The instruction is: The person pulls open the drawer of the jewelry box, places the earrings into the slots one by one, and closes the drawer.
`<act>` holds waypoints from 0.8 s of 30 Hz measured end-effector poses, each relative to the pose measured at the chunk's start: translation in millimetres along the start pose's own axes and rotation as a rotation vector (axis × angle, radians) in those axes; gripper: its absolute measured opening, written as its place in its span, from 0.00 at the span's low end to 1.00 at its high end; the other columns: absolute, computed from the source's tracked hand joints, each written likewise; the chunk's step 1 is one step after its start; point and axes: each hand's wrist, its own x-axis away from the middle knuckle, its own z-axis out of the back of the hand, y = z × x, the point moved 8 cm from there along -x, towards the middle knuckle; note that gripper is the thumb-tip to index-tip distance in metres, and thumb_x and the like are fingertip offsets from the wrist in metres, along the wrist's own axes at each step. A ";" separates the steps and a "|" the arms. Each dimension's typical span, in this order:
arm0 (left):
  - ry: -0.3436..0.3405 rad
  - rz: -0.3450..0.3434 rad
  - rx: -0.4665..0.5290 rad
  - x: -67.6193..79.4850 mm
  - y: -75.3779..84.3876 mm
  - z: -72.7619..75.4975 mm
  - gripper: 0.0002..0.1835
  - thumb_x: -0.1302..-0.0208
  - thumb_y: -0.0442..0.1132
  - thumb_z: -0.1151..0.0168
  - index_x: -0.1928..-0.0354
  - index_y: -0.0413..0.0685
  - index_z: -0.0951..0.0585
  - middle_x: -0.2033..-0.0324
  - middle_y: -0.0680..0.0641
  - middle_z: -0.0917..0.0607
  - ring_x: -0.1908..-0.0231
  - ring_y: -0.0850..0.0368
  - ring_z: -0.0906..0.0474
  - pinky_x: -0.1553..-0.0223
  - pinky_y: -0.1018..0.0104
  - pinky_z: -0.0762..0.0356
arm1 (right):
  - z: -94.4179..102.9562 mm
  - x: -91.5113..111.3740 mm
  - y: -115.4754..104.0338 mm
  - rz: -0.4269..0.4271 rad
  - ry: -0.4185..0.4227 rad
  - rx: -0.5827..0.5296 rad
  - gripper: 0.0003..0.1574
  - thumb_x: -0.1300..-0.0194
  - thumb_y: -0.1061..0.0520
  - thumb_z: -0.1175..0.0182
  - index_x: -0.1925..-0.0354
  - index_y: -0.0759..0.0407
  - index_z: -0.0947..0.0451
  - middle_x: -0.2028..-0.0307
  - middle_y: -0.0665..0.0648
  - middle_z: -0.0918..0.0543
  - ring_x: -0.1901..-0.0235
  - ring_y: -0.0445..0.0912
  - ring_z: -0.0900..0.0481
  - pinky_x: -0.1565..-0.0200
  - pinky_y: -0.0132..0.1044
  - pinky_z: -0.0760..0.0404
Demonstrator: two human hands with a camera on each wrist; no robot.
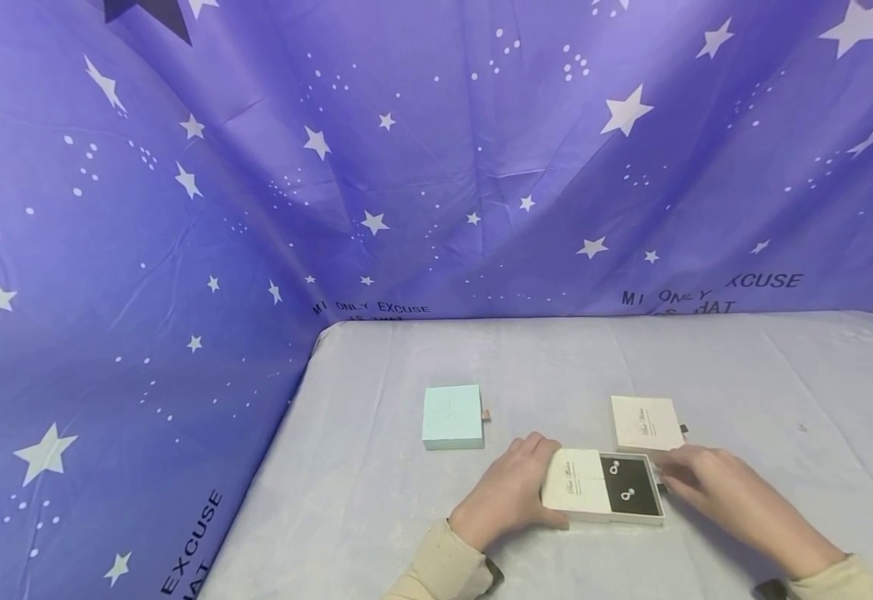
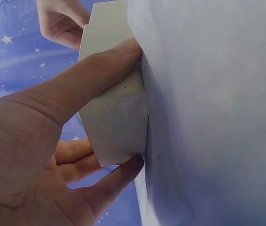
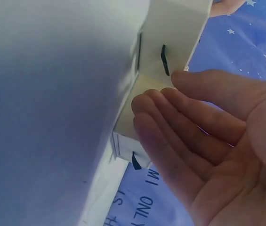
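Note:
A white sliding jewelry box [image 1: 577, 482] lies on the cloth-covered table with its drawer partly pulled out to the right. Inside the drawer, on a black insert [image 1: 631, 507], sits a pair of earrings [image 1: 627, 494]. My left hand [image 1: 507, 490] grips the box's left end, thumb [image 2: 109, 66] on the near side and fingers round the far side. At the drawer end, my right hand [image 1: 732, 492] hovers with loosely bent fingers [image 3: 170, 141] and holds nothing. Its thumb tip is close to the dark ribbon tab [image 3: 164, 59], which hangs free.
A second white box [image 1: 641, 419] with a dark tab stands closed just behind the right hand. The closed mint-green box [image 1: 451, 412] with a pinkish tab is behind the left hand. A purple star-printed curtain [image 1: 436, 167] borders the table [image 1: 376, 367] at the back and left.

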 end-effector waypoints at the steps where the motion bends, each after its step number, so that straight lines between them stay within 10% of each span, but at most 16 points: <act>1: 0.000 -0.001 -0.001 0.1 0.0 0.0 0.47 0.68 0.58 0.17 0.42 0.52 0.27 0.54 0.59 0.23 0.58 0.68 0.31 0.54 0.81 0.28 | -1.4 -0.4 0.4 0.004 -0.006 -0.004 0.12 0.46 0.61 0.30 0.61 0.64 0.15 0.63 0.63 0.12 0.60 0.61 0.15 0.52 0.62 0.20; 16: -0.009 0.006 0.012 -0.2 0.2 0.3 0.47 0.68 0.57 0.16 0.42 0.53 0.27 0.54 0.60 0.23 0.57 0.68 0.31 0.52 0.81 0.29 | -11.4 -3.3 3.5 0.038 -0.047 -0.019 0.07 0.50 0.63 0.28 0.69 0.56 0.14 0.68 0.55 0.12 0.63 0.57 0.14 0.55 0.55 0.17; 24: -0.004 0.005 0.010 0.0 -0.1 0.0 0.47 0.68 0.58 0.17 0.42 0.52 0.27 0.54 0.60 0.23 0.57 0.68 0.30 0.52 0.81 0.28 | -13.6 -1.0 10.5 0.098 -0.047 -0.090 0.07 0.50 0.61 0.27 0.68 0.55 0.14 0.71 0.48 0.13 0.70 0.35 0.19 0.63 0.40 0.16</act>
